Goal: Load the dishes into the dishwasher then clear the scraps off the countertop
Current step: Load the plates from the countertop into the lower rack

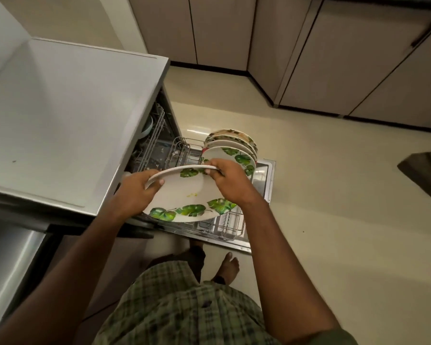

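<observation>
The head view looks down on a pulled-out dishwasher rack (224,225) resting over the open door (264,195), with the grey tabletop (60,115) overhanging its left side and bare floor (334,195) open to the right. Four plates (237,150) already stand on edge in a row at the far end of the rack, leaving the nearer tines free. The plate (184,195) being handled is white with green leaf prints along its rim and a small yellow scrap near its centre. It is tilted above the near half of the rack, its face towards the camera and its top edge leaning away, just in front of the standing row. The left hand (137,192) grips the left rim, fingers (158,183) curled over the edge; the right hand (230,180) clasps the upper right rim.
</observation>
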Tool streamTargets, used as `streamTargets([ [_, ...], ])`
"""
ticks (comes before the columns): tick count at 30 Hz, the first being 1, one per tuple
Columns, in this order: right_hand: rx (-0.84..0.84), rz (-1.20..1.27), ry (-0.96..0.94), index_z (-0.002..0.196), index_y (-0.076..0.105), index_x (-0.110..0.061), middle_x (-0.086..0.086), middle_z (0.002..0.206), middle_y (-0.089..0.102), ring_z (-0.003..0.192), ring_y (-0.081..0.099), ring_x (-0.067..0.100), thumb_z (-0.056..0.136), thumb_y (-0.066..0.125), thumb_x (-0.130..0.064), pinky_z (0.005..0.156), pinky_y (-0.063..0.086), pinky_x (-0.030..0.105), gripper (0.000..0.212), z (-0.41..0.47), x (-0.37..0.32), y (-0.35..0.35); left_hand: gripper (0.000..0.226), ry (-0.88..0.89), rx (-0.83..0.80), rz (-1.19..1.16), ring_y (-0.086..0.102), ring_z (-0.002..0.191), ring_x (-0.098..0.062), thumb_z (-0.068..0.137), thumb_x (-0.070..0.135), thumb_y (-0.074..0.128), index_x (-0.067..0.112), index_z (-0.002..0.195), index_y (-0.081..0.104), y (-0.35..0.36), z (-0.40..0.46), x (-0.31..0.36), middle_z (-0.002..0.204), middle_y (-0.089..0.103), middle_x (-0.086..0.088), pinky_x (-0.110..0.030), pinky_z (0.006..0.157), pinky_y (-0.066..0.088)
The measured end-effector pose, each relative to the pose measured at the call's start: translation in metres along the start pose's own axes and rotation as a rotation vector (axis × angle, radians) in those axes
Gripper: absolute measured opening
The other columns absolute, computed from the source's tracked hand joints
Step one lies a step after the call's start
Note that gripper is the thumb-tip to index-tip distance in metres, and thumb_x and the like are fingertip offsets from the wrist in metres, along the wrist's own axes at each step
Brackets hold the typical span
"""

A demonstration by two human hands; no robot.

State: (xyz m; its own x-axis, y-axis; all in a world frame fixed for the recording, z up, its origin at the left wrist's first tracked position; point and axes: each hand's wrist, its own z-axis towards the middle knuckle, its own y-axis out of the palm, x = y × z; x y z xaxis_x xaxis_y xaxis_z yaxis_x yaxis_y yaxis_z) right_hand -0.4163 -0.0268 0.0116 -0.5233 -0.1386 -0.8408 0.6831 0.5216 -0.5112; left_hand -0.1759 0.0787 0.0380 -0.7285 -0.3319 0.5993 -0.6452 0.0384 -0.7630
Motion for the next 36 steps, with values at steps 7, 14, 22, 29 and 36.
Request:
streamTargets([
  [7, 0.085, -0.092, 0.196, 0.118, 0.076, -0.02, 0.006, 0.115, 0.07, 0.102, 0.063, 0.023, 0.105, 0.054, -0.008, 0.091, 0.056, 0.042, 0.028, 0.029, 0.039, -0.015, 0.029, -0.001, -0.176, 0.015, 0.063, 0.084, -0.021, 0.109, 0.023, 0.05, 0.027, 0.132, 0.068, 0.041, 0.071, -0.007, 0.097, 0.07, -0.004, -0.03, 0.07, 0.05],
  [14, -0.026, -0.297, 0.388, 0.119, 0.077, -0.023, 0.005, 0.111, 0.074, 0.098, 0.067, 0.028, 0.1, 0.059, -0.013, 0.083, 0.058, 0.043, 0.028, 0.051, 0.068, -0.003, 0.04, 0.048, -0.317, -0.033, 0.064, 0.108, -0.018, 0.103, 0.007, 0.055, 0.027, 0.135, 0.07, 0.092, 0.125, -0.009, 0.126, 0.072, -0.001, -0.026, 0.09, 0.047],
  [22, 0.111, -0.137, 0.465, 0.119, 0.078, -0.019, 0.006, 0.112, 0.078, 0.101, 0.069, 0.027, 0.089, 0.054, -0.002, 0.091, 0.057, 0.04, 0.042, 0.072, 0.143, 0.044, 0.031, 0.068, -0.452, -0.061, 0.067, 0.108, -0.012, 0.1, 0.014, 0.065, 0.023, 0.13, 0.073, 0.144, 0.19, -0.033, 0.124, 0.074, 0.004, -0.033, 0.1, 0.054],
  [29, 0.241, -0.014, 0.418, 0.126, 0.077, -0.02, -0.014, 0.113, 0.07, 0.109, 0.065, 0.021, 0.097, 0.054, 0.007, 0.097, 0.052, 0.032, 0.046, 0.104, 0.212, 0.061, 0.039, -0.018, -0.407, -0.058, 0.061, 0.076, -0.002, 0.102, 0.008, 0.06, 0.028, 0.134, 0.07, 0.182, 0.244, -0.075, 0.116, 0.072, 0.006, -0.013, 0.065, 0.047],
  [36, 0.327, 0.013, 0.279, 0.129, 0.075, -0.019, -0.005, 0.122, 0.073, 0.112, 0.066, 0.021, 0.1, 0.06, 0.002, 0.1, 0.055, 0.039, 0.039, 0.154, 0.26, 0.034, 0.035, 0.107, -0.29, -0.151, 0.057, 0.071, 0.006, 0.103, 0.008, 0.06, 0.025, 0.131, 0.071, 0.207, 0.3, -0.067, 0.104, 0.067, 0.007, -0.01, 0.06, 0.046],
])
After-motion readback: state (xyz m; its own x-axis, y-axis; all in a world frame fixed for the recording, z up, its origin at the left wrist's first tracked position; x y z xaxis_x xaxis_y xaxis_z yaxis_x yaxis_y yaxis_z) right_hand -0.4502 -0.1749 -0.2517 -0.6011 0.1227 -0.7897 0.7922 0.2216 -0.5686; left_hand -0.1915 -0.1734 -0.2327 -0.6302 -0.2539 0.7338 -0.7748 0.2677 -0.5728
